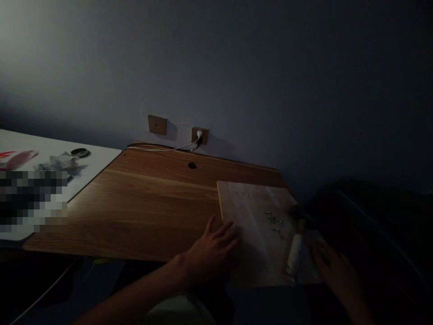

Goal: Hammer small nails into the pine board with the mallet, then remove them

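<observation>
A pale wooden board (250, 243) lies on the brown wooden tabletop. Several small metal nails or screws (272, 218) are scattered on it, too dim to tell which. Right of them rests a hammer (295, 253), its dark head toward the wall and its light, wrapped-looking handle toward me. My left hand (216, 246) is at the board's left edge, fingers spread and slightly bent, fingertips over the board. At the board's right edge is my right hand (333, 266), in deep shadow, fingers apart near the hammer and not around it.
On the left stands a white table (98, 158) bearing a crumpled plastic bag (62, 163) and a dark round object (80, 152). Cables run along the back edge to a wall socket (200, 135). The tabletop has a round hole (192, 165). The right side is very dark.
</observation>
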A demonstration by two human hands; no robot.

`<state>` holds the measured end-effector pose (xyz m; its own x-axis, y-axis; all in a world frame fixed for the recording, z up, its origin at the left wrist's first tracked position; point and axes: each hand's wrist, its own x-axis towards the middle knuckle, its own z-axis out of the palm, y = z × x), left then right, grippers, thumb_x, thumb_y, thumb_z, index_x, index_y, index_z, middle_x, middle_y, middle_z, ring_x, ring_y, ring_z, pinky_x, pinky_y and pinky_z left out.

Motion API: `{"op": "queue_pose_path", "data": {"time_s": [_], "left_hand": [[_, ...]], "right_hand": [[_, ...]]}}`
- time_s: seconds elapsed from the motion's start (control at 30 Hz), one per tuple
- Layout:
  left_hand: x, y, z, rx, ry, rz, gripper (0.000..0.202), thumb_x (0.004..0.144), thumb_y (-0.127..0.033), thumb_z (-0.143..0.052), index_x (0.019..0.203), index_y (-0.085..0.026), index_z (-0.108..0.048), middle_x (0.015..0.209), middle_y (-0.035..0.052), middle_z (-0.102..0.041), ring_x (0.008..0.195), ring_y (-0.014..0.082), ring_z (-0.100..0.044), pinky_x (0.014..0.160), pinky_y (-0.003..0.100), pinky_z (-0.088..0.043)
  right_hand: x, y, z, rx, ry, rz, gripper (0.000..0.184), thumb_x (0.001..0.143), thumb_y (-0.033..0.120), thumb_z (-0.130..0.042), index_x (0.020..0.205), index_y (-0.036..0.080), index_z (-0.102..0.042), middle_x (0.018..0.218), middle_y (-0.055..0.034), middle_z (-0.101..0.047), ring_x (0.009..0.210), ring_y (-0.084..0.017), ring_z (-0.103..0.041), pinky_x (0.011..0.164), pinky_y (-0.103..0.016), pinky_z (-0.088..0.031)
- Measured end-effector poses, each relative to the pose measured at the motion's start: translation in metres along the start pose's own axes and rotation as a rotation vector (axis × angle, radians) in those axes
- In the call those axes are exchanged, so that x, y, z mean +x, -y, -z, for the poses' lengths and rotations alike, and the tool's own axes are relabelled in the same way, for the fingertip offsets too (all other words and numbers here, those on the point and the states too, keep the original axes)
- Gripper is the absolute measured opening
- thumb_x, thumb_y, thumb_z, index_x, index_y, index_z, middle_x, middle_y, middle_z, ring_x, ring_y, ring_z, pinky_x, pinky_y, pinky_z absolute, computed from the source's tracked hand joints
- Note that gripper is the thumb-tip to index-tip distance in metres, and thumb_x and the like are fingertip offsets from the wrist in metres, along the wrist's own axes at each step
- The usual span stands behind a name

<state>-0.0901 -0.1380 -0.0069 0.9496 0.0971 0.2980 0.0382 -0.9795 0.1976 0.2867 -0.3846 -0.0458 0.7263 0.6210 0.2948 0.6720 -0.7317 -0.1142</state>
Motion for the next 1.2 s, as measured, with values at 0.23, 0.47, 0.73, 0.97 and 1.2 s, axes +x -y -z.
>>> {"op": "queue_pose_path", "data": {"time_s": [0.23, 0.47, 0.73, 0.97, 1.2], "left_hand": [[-0.026, 0.025, 0.018, 0.018, -0.025, 0.055, 0.028, 0.104, -0.042, -0.055, 0.124, -0.025, -0.067, 0.123, 0.0067, -0.073, 0.146, 0.0309, -0.046, 0.127, 0.065, -0.014], [-0.098, 0.067, 0.050, 0.188, -0.178, 0.219, 0.025, 0.105, -0.030, -0.051, 0.122, -0.027, -0.069, 0.123, 0.0035, -0.075, 0.126, 0.0242, -0.064, 0.128, 0.060, -0.013], [-0.157, 0.094, 0.083, 0.413, -0.210, 0.362, 0.027, 0.104, -0.029, -0.046, 0.118, -0.021, -0.069, 0.096, 0.0060, -0.079, 0.085, 0.0227, -0.073, 0.118, 0.056, -0.032], [-0.140, 0.109, 0.086, 0.387, -0.104, 0.363, 0.025, 0.103, -0.030, -0.049, 0.115, -0.021, -0.069, 0.103, 0.0083, -0.075, 0.091, 0.0233, -0.070, 0.094, 0.042, -0.050], [-0.068, 0.131, 0.082, 0.132, -0.008, 0.289, 0.033, 0.094, -0.011, -0.055, 0.123, -0.021, -0.067, 0.119, 0.0080, -0.072, 0.108, 0.0211, -0.067, 0.095, 0.033, -0.052]], "right_hand": [[-0.027, 0.051, 0.014, 0.101, -0.004, 0.118, 0.058, 0.095, 0.060, -0.037, 0.110, 0.017, -0.073, 0.123, -0.0219, -0.075, 0.117, -0.041, -0.068, 0.100, -0.056, -0.052], [-0.077, 0.130, 0.013, 0.272, 0.020, 0.275, 0.057, 0.102, 0.062, -0.038, 0.116, 0.017, -0.070, 0.124, -0.0194, -0.076, 0.116, -0.037, -0.070, 0.100, -0.055, -0.054], [-0.107, 0.211, 0.018, 0.416, -0.100, 0.518, 0.044, 0.107, 0.052, -0.043, 0.120, 0.019, -0.070, 0.119, -0.0117, -0.079, 0.108, -0.027, -0.074, 0.088, -0.043, -0.062], [-0.105, 0.222, 0.017, 0.489, -0.081, 0.504, 0.046, 0.106, 0.055, -0.045, 0.118, 0.021, -0.073, 0.114, -0.0119, -0.080, 0.104, -0.029, -0.074, 0.087, -0.044, -0.061], [-0.099, 0.254, 0.040, 0.636, 0.092, 0.311, 0.051, 0.101, 0.061, -0.048, 0.125, 0.022, -0.071, 0.119, -0.0153, -0.076, 0.111, -0.033, -0.072, 0.093, -0.049, -0.059]]}}
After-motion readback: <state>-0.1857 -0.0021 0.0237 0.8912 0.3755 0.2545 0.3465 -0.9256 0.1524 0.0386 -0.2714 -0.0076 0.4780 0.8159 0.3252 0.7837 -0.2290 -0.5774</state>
